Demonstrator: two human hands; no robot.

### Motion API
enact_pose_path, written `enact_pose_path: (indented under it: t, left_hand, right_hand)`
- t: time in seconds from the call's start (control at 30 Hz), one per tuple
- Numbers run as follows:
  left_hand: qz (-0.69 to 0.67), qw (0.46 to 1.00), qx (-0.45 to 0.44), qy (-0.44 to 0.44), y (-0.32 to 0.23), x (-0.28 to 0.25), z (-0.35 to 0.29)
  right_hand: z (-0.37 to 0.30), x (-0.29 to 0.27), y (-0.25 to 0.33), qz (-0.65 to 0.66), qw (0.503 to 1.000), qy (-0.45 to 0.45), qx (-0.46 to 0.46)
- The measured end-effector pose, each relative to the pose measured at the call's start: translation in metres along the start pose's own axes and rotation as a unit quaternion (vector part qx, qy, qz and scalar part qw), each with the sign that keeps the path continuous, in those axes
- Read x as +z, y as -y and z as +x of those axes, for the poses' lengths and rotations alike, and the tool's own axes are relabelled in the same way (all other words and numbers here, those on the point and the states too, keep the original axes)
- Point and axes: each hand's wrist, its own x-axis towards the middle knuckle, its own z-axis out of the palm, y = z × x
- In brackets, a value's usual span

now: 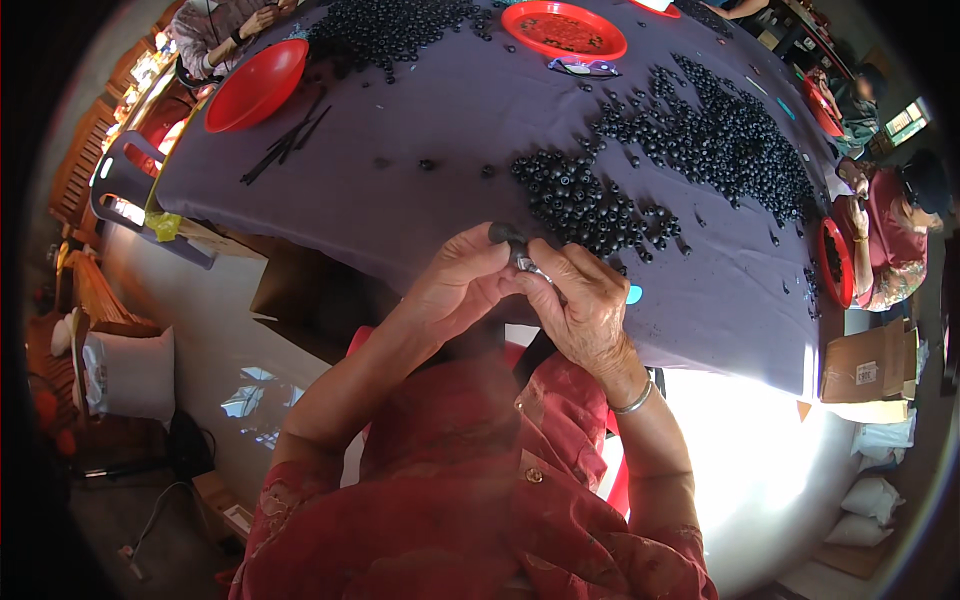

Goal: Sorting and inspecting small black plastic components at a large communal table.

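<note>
Over the table's near edge, my two hands meet with their fingertips together. My left hand [462, 272] is closed in a pinch on a small black piece [515, 245]; its exact kind is too small to make out. Black material covers a left fingertip. My right hand [580, 305], with a silver bangle on its wrist, grips a small silver metal tool [530, 266] against that piece. Just beyond my hands lies a heap of small round black parts [575, 195], spread on the dark purple tablecloth [400, 215].
More black parts [730, 130] spread to the right and far side. Red bowls [258, 88] and a red plate [565, 30] stand on the table. Thin black strips [285, 145] lie at left. Other people sit around it. Cardboard boxes [865, 365] and white sacks [130, 372] flank me.
</note>
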Motion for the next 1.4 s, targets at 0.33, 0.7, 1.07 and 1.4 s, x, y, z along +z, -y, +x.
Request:
enact_pose_path:
  t: [0.33,0.7,1.07,1.4]
  left_hand:
    - [0.038,0.995,-0.042,-0.078,0.015,0.007,0.004]
    - [-0.001,0.992,-0.118,-0.038,0.006,-0.006,0.005]
    - [0.658,0.684,-0.005,-0.313,-0.081,-0.065,0.019]
    - [0.665,0.627,0.202,-0.353,-0.069,-0.053,0.030]
  right_hand:
    - [0.007,-0.009,-0.005,0.222,0.941,0.046,0.251]
    - [-0.001,-0.002,0.000,0.280,0.915,0.087,0.277]
    - [-0.003,-0.078,-0.059,-0.138,0.917,0.218,0.305]
    - [-0.026,-0.053,-0.058,-0.075,0.952,0.133,0.267]
